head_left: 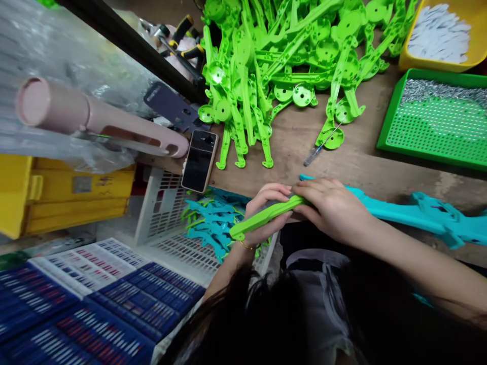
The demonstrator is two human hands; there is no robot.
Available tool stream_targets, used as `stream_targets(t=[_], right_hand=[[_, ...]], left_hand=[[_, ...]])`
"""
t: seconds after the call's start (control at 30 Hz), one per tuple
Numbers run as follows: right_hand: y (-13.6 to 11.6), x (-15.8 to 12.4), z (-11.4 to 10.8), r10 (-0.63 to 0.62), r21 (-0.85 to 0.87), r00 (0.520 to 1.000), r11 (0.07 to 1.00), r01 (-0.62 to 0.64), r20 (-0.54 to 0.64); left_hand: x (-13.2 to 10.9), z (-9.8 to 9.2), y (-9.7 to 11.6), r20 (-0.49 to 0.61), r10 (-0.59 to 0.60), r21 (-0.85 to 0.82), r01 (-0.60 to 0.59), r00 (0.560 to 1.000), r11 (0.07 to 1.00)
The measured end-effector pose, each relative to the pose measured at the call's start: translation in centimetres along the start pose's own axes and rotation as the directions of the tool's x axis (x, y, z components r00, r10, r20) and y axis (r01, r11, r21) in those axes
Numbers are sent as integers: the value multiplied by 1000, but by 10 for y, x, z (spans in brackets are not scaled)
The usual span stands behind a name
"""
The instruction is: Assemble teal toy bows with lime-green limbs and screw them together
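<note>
A long lime-green plastic part [262, 219] is held at the front edge of the workbench. My left hand [266, 230] is closed around it from below and the far side, a thin bracelet at its wrist. Over the part's right end my right hand [335, 205] is closed, fingers pressed together and covering that end. Beside my right forearm lies a large turquoise plastic part [399, 210]. Beyond my hands, a thin screwdriver [321, 148] with a clear handle rests with its shaft across a green part [330, 137].
Lime-green parts [281, 56] are heaped at the back. To the right stand a green perforated tray [391, 114] of small metal pieces and a yellow bin [413, 61]. Leftward are a phone [200, 159], a pink bottle [114, 114] and a white crate [152, 203] holding turquoise and green parts.
</note>
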State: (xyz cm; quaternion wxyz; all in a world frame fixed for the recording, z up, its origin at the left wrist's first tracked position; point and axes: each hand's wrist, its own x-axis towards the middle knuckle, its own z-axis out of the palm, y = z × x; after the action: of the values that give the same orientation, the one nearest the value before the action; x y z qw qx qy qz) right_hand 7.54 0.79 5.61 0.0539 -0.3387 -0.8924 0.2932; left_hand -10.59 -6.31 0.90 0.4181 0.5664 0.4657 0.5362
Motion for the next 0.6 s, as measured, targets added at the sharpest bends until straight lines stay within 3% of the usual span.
stream_targets(t=[0.23, 0.37, 0.6], right_hand=[[3, 2, 0, 4, 36, 1000, 999, -5, 3], [3, 3, 0, -15, 23, 1000, 1000, 15, -8], [0, 8, -10, -25, -8, 997, 1000, 26, 72]], left_hand=[[-8, 22, -3, -196, -54, -161, 22, 979, 987], [-15, 36, -2, -318, -41, -136, -3, 947, 991], [-12, 39, 12, -374, -102, -80, 77, 922, 994]])
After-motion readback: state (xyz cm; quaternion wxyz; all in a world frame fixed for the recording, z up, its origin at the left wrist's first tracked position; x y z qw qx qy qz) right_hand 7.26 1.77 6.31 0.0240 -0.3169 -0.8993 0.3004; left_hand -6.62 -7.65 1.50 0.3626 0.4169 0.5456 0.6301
